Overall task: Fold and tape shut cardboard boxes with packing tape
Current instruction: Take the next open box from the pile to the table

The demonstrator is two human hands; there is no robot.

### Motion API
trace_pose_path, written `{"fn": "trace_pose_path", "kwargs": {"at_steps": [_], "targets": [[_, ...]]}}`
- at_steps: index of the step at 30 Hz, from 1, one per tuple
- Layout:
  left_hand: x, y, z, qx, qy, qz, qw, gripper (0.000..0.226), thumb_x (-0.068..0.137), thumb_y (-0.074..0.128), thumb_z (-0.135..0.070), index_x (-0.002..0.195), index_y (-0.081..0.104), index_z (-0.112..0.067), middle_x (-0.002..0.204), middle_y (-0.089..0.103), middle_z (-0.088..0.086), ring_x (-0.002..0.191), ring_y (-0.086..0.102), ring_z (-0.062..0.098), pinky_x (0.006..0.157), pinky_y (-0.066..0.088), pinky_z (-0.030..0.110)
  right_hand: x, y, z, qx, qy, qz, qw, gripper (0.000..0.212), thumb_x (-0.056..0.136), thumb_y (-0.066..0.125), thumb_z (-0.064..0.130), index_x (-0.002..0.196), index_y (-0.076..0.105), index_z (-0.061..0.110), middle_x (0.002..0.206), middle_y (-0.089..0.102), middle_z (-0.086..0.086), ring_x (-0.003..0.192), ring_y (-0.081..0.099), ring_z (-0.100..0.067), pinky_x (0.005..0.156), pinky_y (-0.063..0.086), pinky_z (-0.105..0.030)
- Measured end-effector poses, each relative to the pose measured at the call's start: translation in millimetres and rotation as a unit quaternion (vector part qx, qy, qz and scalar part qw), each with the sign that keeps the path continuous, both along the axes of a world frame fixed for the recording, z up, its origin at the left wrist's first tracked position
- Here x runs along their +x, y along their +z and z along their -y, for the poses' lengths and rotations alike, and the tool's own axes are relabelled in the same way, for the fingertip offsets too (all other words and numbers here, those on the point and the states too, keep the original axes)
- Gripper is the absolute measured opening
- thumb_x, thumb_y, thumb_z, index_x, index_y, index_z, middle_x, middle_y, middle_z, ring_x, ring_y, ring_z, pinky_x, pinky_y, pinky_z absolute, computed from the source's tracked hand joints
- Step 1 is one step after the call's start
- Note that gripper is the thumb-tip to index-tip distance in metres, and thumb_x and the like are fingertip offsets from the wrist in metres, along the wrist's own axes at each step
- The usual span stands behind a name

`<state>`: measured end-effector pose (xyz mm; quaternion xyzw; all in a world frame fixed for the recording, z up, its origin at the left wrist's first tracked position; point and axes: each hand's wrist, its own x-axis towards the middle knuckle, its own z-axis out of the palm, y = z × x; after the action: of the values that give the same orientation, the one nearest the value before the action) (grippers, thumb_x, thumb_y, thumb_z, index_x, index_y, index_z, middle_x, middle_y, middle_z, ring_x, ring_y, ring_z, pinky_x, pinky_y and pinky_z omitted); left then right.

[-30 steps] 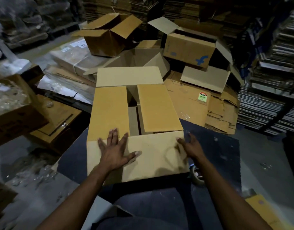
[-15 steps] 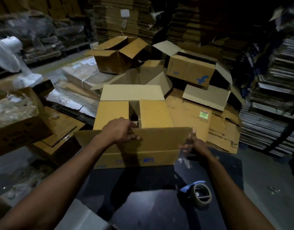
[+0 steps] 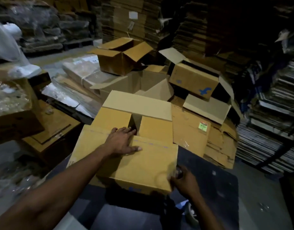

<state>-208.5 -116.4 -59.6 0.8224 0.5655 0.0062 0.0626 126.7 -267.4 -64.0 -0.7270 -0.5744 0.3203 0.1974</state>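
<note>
We look into a dim, grainy scene where the only real light falls from above onto the cardboard box [image 3: 126, 146], leaving the stacks [image 3: 209, 22] behind nearly black. Our left forearm [image 3: 60, 188] casts a soft shadow across the box top, and a darker one pools beneath it on the bench [image 3: 217, 188]. Edges bow from the wide lens, and the fan [image 3: 5, 42] at left smears with blur.

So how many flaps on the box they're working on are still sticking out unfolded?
1: the far flap, pale and still open. The two side flaps lie folded in, and the left hand presses the near flap down over them.
</note>
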Motion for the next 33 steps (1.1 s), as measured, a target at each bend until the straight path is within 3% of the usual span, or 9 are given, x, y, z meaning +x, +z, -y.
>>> {"fn": "trace_pose_path", "kwargs": {"at_steps": [4, 7, 10, 12, 14, 17, 22, 29, 33], "targets": [[-4, -46, 37, -0.006, -0.018, 0.013, 1.0, 0.131, 0.077, 0.021, -0.112, 0.176, 0.011, -0.026, 0.184, -0.003, 0.005, 0.17, -0.008, 0.022, 0.133, 0.002, 0.062, 5, 4, 26, -0.113, 0.006, 0.006, 0.994, 0.054, 0.089, 0.086, 0.034, 0.137, 0.064, 0.022, 0.083, 0.08, 0.004, 0.075, 0.076, -0.009, 0.065, 0.057, -0.025], [1, -66, 49, 0.003, -0.026, 0.005, 1.0, 0.129, 0.08, 0.018, -0.109, 0.176, -0.003, -0.025, 0.18, -0.021, 0.009, 0.166, -0.025, 0.027, 0.131, -0.008, 0.067, 12, 7, -13, -0.037, 0.015, 0.106, 0.994, 0.061, 0.095, 0.076, 0.05, 0.145, 0.062, 0.019, 0.129, 0.075, -0.004, 0.113, 0.071, -0.022, 0.086, 0.056, -0.034], [8, -70, 36, 0.003, -0.032, 0.012, 0.999, 0.128, 0.081, 0.017, -0.109, 0.175, -0.009, -0.025, 0.179, -0.026, 0.008, 0.165, -0.028, 0.027, 0.129, -0.013, 0.068, -3, 22, -102, 0.047, 0.085, 0.148, 0.984, 0.079, 0.096, 0.064, 0.067, 0.159, 0.045, 0.023, 0.153, 0.059, -0.006, 0.134, 0.06, -0.024, 0.105, 0.052, -0.042], [9, -68, 18, 0.009, -0.042, 0.016, 0.999, 0.13, 0.08, 0.019, -0.11, 0.174, -0.008, -0.024, 0.18, -0.023, 0.009, 0.166, -0.027, 0.027, 0.129, -0.013, 0.069, -25, 31, -172, 0.074, 0.138, 0.21, 0.965, 0.096, 0.094, 0.052, 0.081, 0.168, 0.024, 0.028, 0.173, 0.029, -0.007, 0.157, 0.032, -0.029, 0.121, 0.037, -0.055], [6, -66, -2, 0.001, -0.045, 0.003, 0.999, 0.134, 0.078, 0.02, -0.111, 0.174, -0.007, -0.021, 0.181, -0.02, 0.011, 0.167, -0.024, 0.029, 0.128, -0.011, 0.071, -49, 37, -233, 0.071, 0.18, 0.28, 0.94, 0.111, 0.087, 0.032, 0.096, 0.171, 0.002, 0.03, 0.179, -0.003, -0.003, 0.165, -0.002, -0.027, 0.127, 0.013, -0.066], [2, -68, -18, -0.019, -0.041, -0.007, 0.999, 0.142, 0.072, 0.017, -0.115, 0.173, -0.014, -0.02, 0.18, -0.023, 0.01, 0.166, -0.025, 0.028, 0.128, -0.012, 0.072, -81, 39, -305, 0.058, 0.196, 0.303, 0.931, 0.122, 0.078, 0.014, 0.106, 0.17, -0.007, 0.028, 0.177, -0.018, 0.0, 0.162, -0.021, -0.023, 0.125, -0.007, -0.07], [1, -76, -16, -0.024, -0.045, 0.021, 0.998, 0.143, 0.072, 0.016, -0.114, 0.173, -0.013, -0.016, 0.179, -0.026, 0.011, 0.166, -0.025, 0.028, 0.128, -0.009, 0.073, -113, 15, -378, 0.023, 0.131, 0.256, 0.958, 0.13, 0.072, 0.004, 0.109, 0.171, 0.0, 0.026, 0.179, -0.009, 0.001, 0.163, -0.019, -0.021, 0.123, -0.011, -0.07], [0, -70, -11, -0.018, -0.042, 0.047, 0.998, 0.141, 0.074, 0.017, -0.113, 0.173, -0.012, -0.017, 0.179, -0.028, 0.011, 0.165, -0.029, 0.026, 0.129, -0.009, 0.072, -122, -19, -404, 0.069, 0.128, 0.304, 0.942, 0.123, 0.081, 0.001, 0.102, 0.17, 0.02, 0.018, 0.177, 0.022, -0.003, 0.165, -0.01, -0.02, 0.124, -0.014, -0.068], [0, -61, -8, -0.035, -0.042, 0.039, 0.998, 0.141, 0.071, 0.01, -0.114, 0.169, -0.023, -0.019, 0.174, -0.041, 0.009, 0.16, -0.04, 0.025, 0.128, -0.015, 0.07, -124, -8, -399, 0.125, 0.11, 0.337, 0.927, 0.115, 0.088, 0.003, 0.097, 0.167, 0.03, 0.018, 0.173, 0.031, -0.005, 0.165, -0.007, -0.021, 0.125, -0.008, -0.068]]}}
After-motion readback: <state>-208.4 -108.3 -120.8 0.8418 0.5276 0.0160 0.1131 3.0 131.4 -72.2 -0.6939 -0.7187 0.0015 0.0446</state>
